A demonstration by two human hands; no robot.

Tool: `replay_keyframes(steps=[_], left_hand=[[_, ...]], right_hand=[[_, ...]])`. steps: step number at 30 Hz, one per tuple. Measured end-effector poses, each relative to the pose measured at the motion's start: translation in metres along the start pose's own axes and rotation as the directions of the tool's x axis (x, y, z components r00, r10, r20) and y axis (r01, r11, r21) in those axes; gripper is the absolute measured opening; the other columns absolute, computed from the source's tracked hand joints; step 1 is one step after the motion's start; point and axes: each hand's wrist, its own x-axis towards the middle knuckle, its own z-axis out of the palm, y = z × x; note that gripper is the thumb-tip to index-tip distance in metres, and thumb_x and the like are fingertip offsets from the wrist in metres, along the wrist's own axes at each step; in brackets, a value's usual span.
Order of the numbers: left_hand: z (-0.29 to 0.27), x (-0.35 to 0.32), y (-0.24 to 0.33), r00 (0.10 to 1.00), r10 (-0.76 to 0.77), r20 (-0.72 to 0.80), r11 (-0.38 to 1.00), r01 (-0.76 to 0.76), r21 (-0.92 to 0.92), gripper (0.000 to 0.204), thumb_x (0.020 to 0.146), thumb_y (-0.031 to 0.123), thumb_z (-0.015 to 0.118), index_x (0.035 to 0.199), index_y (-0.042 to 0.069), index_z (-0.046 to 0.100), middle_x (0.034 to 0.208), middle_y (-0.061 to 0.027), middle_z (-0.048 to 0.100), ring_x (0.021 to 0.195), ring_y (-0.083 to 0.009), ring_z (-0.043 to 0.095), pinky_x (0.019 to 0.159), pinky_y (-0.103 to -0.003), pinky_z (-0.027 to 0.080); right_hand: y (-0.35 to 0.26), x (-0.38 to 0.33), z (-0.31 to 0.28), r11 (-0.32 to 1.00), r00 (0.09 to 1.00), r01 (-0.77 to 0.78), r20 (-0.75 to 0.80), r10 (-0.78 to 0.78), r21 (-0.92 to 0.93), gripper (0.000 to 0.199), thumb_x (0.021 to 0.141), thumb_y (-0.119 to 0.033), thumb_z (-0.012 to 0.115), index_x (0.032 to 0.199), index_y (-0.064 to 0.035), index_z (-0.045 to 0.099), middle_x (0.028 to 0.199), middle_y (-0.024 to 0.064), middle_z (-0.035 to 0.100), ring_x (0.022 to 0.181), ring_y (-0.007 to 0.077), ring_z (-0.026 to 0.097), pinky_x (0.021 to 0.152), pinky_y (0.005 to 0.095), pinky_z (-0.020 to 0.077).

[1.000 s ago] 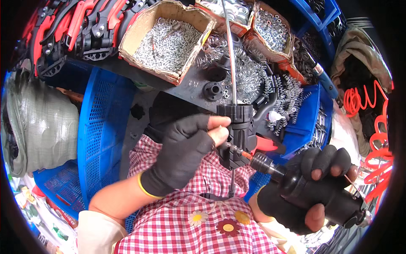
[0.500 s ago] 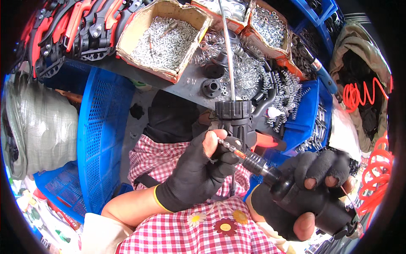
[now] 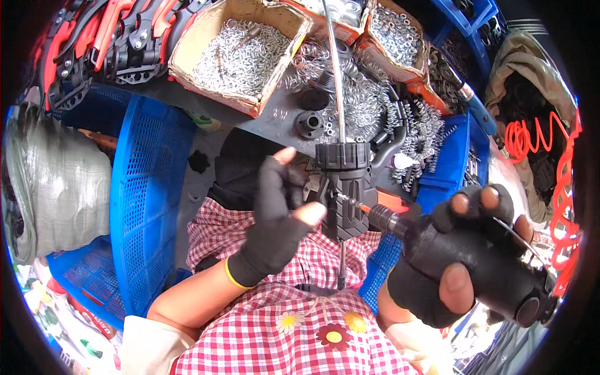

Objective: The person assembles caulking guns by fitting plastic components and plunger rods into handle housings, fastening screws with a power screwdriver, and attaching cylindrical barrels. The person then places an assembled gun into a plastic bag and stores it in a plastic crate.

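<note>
My right hand (image 3: 445,299), in a black glove with bare fingertips, is wrapped around a black air screwdriver (image 3: 487,262). Its bit points left, and a small screw at the tip meets the side of a black plastic housing (image 3: 350,215) with a ribbed collar. A thin metal rod (image 3: 340,94) runs upright through that housing. Just left of the housing is my left hand (image 3: 272,219), gloved likewise, thumb and forefinger spread apart with nothing visible between them; its other fingers are partly hidden.
Behind the housing, a cardboard box of screws (image 3: 244,62) stands on the bench beside loose springs (image 3: 369,100). Farther right are a box of nuts (image 3: 397,37) and a blue bin (image 3: 447,165). Blue crates (image 3: 147,206) stand left; red-and-black tools (image 3: 131,37) lie far left. A red coiled hose (image 3: 562,219) hangs right.
My left hand has let go of the screw and bit and drawn back left, its fingers spreading. My right hand has raised the screwdriver, bringing the screw to the housing's side.
</note>
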Motion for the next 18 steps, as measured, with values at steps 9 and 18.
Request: replay_keyframes(steps=[9, 18], left_hand=[[0.030, 0.005, -0.025, 0.991, -0.028, 0.133, 0.997, 0.018, 0.077, 0.033, 0.079, 0.016, 0.073, 0.102, 0.001, 0.055, 0.089, -0.0069, 0.054, 0.079, -0.0167, 0.053, 0.075, -0.033, 0.046], [0.008, 0.018, 0.020, 0.885, -0.281, 0.371, 0.950, 0.203, 0.235, 0.040, 0.082, 0.028, 0.070, 0.111, 0.003, 0.057, 0.089, -0.0116, 0.058, 0.081, -0.0195, 0.059, 0.074, -0.034, 0.049]], right_hand=[[0.010, 0.009, -0.002, 0.974, 0.922, -0.215, 0.314, 0.224, -0.065, 0.069, 0.074, -0.014, 0.076, 0.136, -0.0120, 0.045, 0.112, 0.0207, 0.055, 0.099, 0.0314, 0.058, 0.083, 0.0451, 0.0522], [0.017, 0.012, 0.004, 0.995, 0.977, -0.060, 0.210, 0.043, 0.074, 0.075, 0.069, -0.007, 0.076, 0.135, -0.0046, 0.042, 0.112, 0.0200, 0.048, 0.100, 0.0298, 0.054, 0.085, 0.0402, 0.0506]])
